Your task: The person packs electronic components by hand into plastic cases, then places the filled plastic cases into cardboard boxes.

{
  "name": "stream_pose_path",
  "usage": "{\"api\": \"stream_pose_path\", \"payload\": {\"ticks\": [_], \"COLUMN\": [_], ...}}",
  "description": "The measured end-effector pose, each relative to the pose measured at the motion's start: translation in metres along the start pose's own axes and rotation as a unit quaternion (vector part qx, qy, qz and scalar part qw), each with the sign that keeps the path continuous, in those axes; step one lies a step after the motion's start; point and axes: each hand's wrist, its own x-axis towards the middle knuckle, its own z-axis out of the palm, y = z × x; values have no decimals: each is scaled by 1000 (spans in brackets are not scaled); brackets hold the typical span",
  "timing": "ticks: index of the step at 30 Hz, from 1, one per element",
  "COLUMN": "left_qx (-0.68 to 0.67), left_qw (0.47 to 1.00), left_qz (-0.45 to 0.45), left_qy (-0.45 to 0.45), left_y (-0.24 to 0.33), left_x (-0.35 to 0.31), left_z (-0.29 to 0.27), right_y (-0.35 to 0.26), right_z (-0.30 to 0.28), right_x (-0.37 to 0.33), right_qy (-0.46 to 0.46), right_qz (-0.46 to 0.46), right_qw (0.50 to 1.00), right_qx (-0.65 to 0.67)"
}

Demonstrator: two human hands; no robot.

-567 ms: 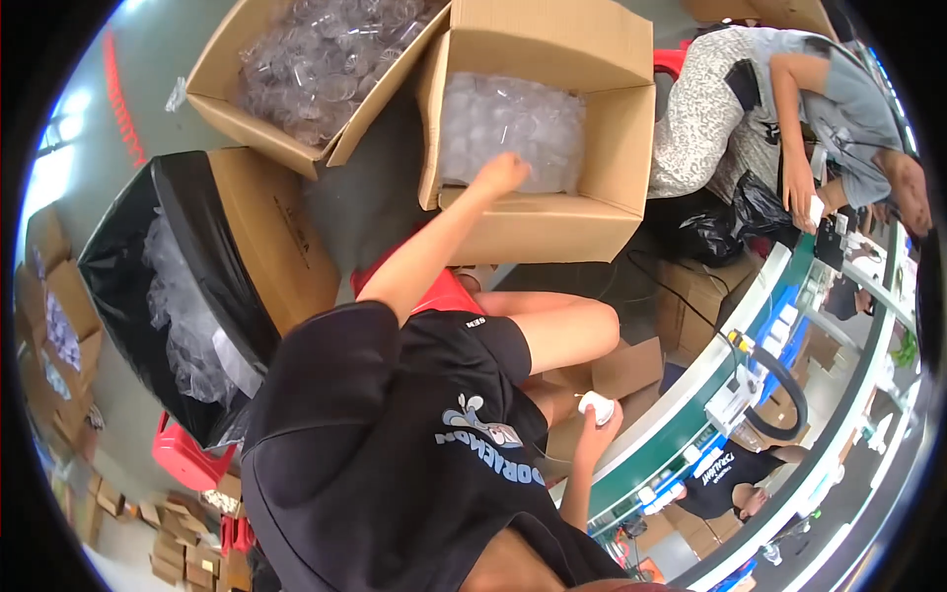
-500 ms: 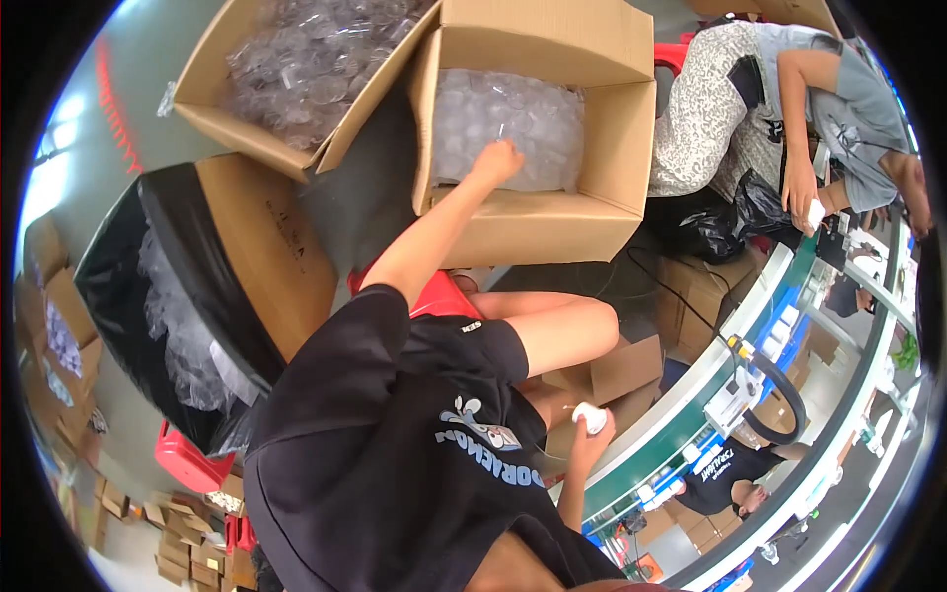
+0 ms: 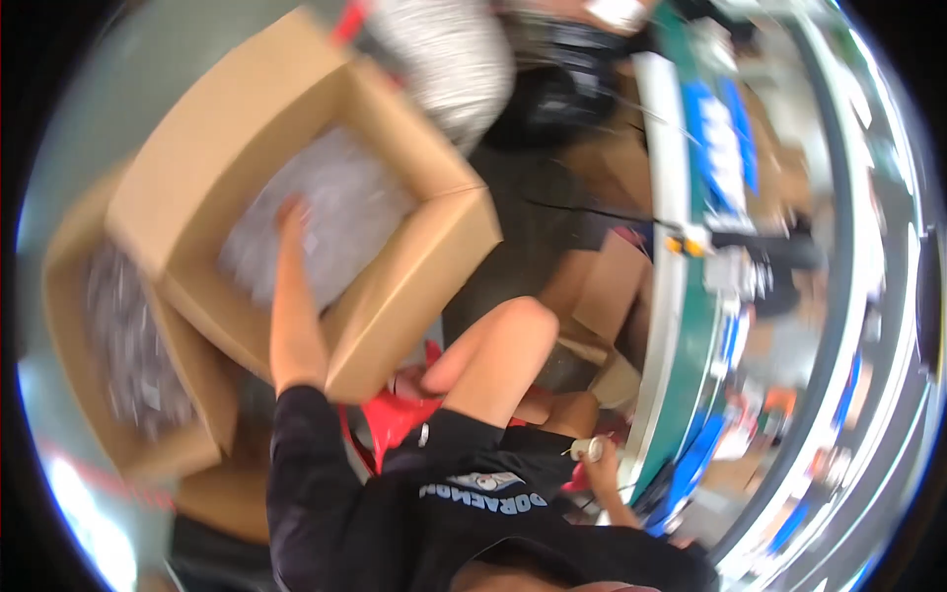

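Note:
My left arm reaches into an open cardboard box (image 3: 424, 281), and my left hand (image 3: 291, 215) is over the layer of clear plastic pieces (image 3: 345, 222) inside. Motion blur smears its fingers, so I cannot tell whether they grip anything. Beside my lap, close to the bench edge, my right hand (image 3: 604, 472) is closed around a small white round piece (image 3: 586, 450). A thin, pale bit sticks out from that piece on its left side.
A second cardboard box (image 3: 74, 365) of clear plastic pieces stands at the left. On the right runs a green work bench (image 3: 656, 395) with a white edge (image 3: 671, 197). Black plastic bags (image 3: 547, 104) and an open carton (image 3: 607, 296) lie beside it. I sit on a red stool (image 3: 395, 424).
The whole view has swung, so the boxes now appear farther left and the bench nearer the middle. My left hand stays in the box; my right hand still holds the white piece.

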Motion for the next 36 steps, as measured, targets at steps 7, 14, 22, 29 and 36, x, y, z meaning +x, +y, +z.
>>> {"api": "stream_pose_path", "payload": {"ticks": [7, 14, 22, 29, 36], "left_qx": [44, 117, 222, 108, -98], "left_qw": [988, 983, 945, 903, 741], "left_qz": [134, 118, 154, 136, -227], "left_qy": [-56, -72, -184, -394, -624], "left_y": [96, 129, 125, 144, 126], "left_x": [-61, -303, -439, -583, -679], "left_z": [-25, 68, 126, 196, 258], "right_y": [-26, -19, -36, -24, -27], "right_z": [8, 10, 9, -21, -106], "right_x": [4, 23, 23, 24, 11], "right_qy": [37, 61, 81, 223, 350], "right_qz": [77, 61, -115, -185, -113], "right_qw": [993, 981, 936, 879, 748], "right_qx": [82, 173, 322, 379, 552]}}
